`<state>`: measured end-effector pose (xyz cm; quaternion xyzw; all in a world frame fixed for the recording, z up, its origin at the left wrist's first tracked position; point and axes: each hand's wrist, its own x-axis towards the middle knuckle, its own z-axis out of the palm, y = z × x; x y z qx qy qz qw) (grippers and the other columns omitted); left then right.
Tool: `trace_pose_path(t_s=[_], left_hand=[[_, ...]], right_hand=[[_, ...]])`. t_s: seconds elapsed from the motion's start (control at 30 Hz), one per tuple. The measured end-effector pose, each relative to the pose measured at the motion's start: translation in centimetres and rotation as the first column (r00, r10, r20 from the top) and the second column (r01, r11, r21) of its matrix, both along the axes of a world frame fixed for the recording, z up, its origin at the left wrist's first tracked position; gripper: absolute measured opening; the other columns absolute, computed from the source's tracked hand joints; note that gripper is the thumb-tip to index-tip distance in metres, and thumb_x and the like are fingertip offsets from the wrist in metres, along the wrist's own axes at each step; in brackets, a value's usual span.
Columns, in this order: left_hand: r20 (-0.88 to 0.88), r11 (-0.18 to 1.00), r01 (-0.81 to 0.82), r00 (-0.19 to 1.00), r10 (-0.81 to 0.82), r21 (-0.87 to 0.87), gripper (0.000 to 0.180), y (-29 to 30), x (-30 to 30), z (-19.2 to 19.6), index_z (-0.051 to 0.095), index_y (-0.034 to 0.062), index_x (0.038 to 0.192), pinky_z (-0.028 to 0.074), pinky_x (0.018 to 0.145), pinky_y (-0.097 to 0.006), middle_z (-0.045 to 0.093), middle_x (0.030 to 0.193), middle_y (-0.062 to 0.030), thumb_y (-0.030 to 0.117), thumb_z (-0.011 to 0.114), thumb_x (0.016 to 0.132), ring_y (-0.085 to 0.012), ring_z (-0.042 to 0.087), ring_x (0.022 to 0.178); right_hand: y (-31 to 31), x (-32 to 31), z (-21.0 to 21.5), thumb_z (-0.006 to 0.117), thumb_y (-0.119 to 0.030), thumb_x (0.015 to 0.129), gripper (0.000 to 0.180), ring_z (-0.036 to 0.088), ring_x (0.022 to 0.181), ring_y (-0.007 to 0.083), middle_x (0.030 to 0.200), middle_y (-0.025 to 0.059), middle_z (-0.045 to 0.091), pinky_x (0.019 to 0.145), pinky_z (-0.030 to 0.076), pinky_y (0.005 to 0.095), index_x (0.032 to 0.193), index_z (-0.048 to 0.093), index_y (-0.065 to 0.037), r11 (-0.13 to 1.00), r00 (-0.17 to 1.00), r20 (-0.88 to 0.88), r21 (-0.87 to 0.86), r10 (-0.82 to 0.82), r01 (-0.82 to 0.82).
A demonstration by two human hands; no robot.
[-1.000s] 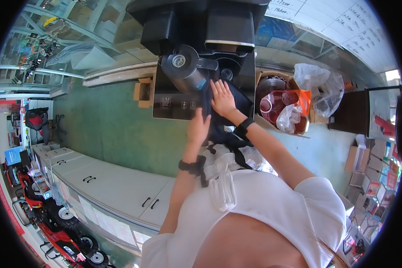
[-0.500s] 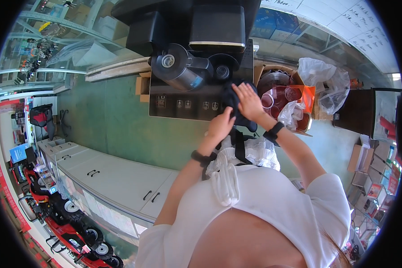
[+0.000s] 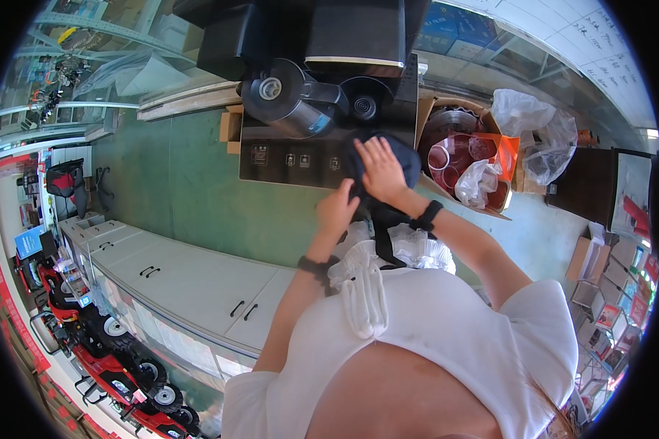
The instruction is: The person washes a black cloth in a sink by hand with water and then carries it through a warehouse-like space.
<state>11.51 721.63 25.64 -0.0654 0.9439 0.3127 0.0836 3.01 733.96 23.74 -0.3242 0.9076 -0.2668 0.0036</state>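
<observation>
Both hands are working on a dark blue cloth (image 3: 388,164) held over the near edge of a black appliance panel (image 3: 293,155). In the left hand (image 3: 337,210), the grip is closing around the cloth's lower part, fingers curling in with a bunch of fabric gathered inside them. In the right hand (image 3: 379,170), the grip is much looser: the fingers are spreading flat across the top of the cloth, pressing rather than pinching. Each wrist is wearing a dark band.

Judging from this, the person is gathering or folding the cloth, or wiping the panel with it; which one cannot be told. A next move would call for the left hand keeping its hold while the right hand is smoothing or turning the fabric.

Just beyond the cloth, a dark metal kettle (image 3: 285,99) and a round black lid (image 3: 364,102) are sitting on the black surface, with a black box-shaped machine (image 3: 355,33) standing behind them. Further right, a cardboard box (image 3: 465,150) is holding red cups and clear plastic bags (image 3: 534,132).
</observation>
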Motion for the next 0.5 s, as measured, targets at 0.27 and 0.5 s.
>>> trace_pose_path(t_s=[0.27, 0.5], left_hand=[[-0.014, 0.937, -0.247, 0.968, 0.251, -0.249, 0.026, -5.1, 0.7, 1.8, 0.044, 0.0129, 0.096, 0.041, 0.057, -0.041, 0.056, 0.072, -0.0173, 0.017, 0.053, 0.072, -0.035, 0.053, 0.068], [0.127, 0.988, -0.089, 0.986, 0.106, -0.13, 0.027, -2.6, -1.4, 1.5, 0.043, 0.0112, 0.096, 0.042, 0.057, -0.043, 0.056, 0.072, -0.0174, 0.017, 0.052, 0.071, -0.0351, 0.054, 0.067]], right_hand=[[-7.9, -0.3, -0.4, 0.051, -0.021, 0.068, 0.061, 0.031, 0.114, 0.0256, 0.115, 0.0136, 0.04, 0.097, 0.018, 0.0379, 0.121, 0.03, 0.0, 0.989, 0.988, -0.049, -0.006, 0.144, -0.144], [-2.2, -0.3, 1.0, 0.05, -0.02, 0.068, 0.062, 0.032, 0.112, 0.0262, 0.113, 0.0147, 0.04, 0.097, 0.017, 0.0388, 0.123, 0.027, -0.003, 0.973, 0.974, 0.026, 0.046, 0.225, -0.226]])
